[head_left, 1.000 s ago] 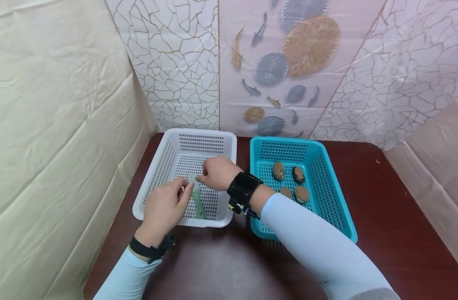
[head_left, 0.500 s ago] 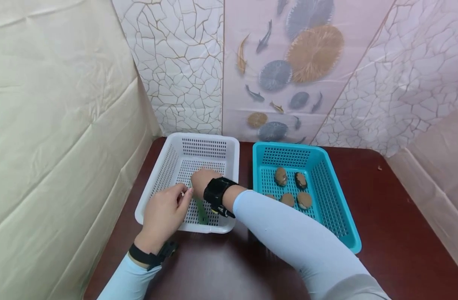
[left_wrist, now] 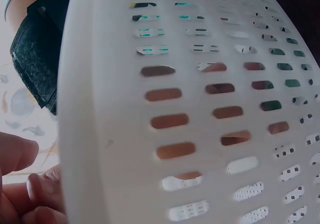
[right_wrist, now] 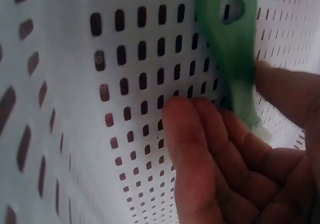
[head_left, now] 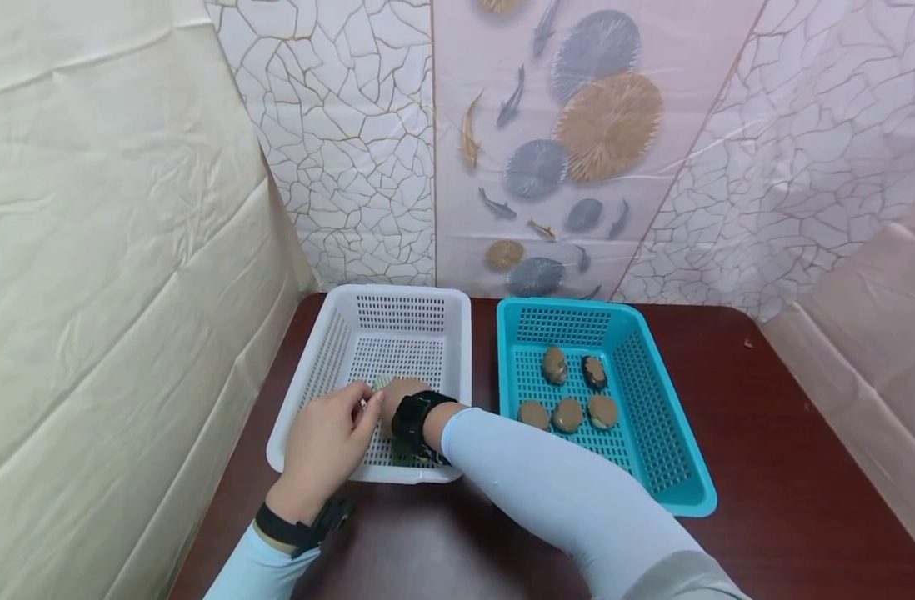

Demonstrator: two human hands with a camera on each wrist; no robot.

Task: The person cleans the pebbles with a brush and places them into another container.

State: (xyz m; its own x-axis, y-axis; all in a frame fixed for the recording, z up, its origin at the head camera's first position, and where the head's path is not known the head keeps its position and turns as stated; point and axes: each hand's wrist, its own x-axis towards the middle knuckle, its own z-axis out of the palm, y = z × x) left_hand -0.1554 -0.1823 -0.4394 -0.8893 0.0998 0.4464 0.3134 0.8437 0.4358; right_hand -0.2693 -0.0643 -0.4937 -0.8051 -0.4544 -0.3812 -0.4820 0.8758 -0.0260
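A pale green fork [head_left: 402, 453] lies in the white slotted basket [head_left: 457, 333]; its tines lie farthest from me. My right hand [head_left: 399, 398] reaches into this basket and covers most of the fork in the head view. In the right wrist view, thumb and fingers [right_wrist: 190, 144] pinch the fork [right_wrist: 232, 49] from both sides near its middle, its holed handle end showing above. My left hand [head_left: 326, 433] hovers over the basket's left front, loosely curled, its fingertips near the tines. In the left wrist view the basket wall [left_wrist: 115, 134] hides much; nothing shows between the left fingers [left_wrist: 20, 154].
To the right stands a teal slotted basket [head_left: 671, 433] holding several brown, rounded lumps [head_left: 567, 415]. My right forearm [head_left: 532, 475] passes over its front left corner. Both baskets sit on a dark red table [head_left: 787, 450], with a cream cloth [head_left: 127, 275] hanging along the left.
My right hand has come down and toward me from beside the tines onto the fork's middle. My left hand has hardly moved. The camera view has shifted slightly.
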